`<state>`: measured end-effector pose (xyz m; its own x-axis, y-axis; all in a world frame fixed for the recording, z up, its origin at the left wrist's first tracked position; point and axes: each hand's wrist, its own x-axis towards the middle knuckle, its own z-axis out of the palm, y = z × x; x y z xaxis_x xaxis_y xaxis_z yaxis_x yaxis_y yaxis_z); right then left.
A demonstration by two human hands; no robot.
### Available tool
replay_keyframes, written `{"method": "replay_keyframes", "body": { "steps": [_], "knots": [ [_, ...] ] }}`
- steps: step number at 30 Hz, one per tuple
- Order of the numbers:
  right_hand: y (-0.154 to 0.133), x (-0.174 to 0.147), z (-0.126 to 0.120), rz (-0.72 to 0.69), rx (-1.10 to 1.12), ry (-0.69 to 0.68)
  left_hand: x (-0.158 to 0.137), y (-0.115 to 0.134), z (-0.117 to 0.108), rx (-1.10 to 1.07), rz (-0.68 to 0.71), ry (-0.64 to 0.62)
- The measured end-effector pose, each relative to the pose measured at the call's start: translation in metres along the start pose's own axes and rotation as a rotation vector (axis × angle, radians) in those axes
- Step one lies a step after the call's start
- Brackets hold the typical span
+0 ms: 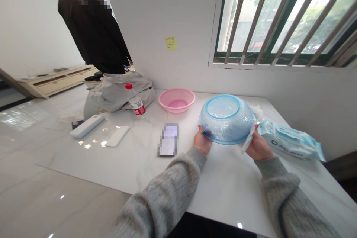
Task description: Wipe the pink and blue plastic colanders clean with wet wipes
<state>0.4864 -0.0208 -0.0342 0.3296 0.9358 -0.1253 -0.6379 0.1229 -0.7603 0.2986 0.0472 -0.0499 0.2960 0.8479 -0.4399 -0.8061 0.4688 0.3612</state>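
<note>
A clear blue plastic basin (227, 122) is held bottom-up over the right part of the table. My left hand (203, 141) grips its rim at the near left, fingers closed on the edge. At the right side of the rim is my right hand (259, 145), closed on a white wipe (248, 139) that lies against the basin's edge. Part of the right fingers is hidden behind the wipe and the rim. Close beside my right hand lies a light-blue pack of wet wipes (291, 139).
On the white table (139, 171) stand a pink basin (177, 100) and a red-capped bottle (136, 102). A phone (168, 140), a white flat box (117, 136), a long white case (87, 126) and a grey cloth bag (111, 91) lie leftward. Behind, a person in black (92, 26) stands.
</note>
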Motion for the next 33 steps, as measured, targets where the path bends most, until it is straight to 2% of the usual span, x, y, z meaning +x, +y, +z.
{"method": "replay_keyframes", "body": {
  "steps": [4,11,16,25,30,33],
  "knots": [
    [-0.001,-0.003,0.002,0.040,0.010,0.001,-0.001,0.000,0.001,-0.025,-0.007,-0.017],
    [-0.006,-0.014,0.008,0.058,0.004,-0.133,-0.002,-0.001,0.002,-0.015,0.000,-0.043],
    [-0.007,-0.020,0.009,0.076,0.028,-0.163,-0.001,-0.001,0.001,-0.010,-0.022,-0.048],
    [-0.017,-0.033,0.021,0.052,0.010,-0.173,-0.003,0.002,0.003,-0.005,-0.008,-0.082],
    [-0.016,-0.029,0.013,0.034,-0.008,-0.131,-0.004,0.002,0.004,-0.013,-0.002,-0.095],
    [-0.016,-0.025,0.008,0.080,0.014,-0.104,-0.002,0.001,0.002,-0.021,-0.005,-0.094]
  ]
}}
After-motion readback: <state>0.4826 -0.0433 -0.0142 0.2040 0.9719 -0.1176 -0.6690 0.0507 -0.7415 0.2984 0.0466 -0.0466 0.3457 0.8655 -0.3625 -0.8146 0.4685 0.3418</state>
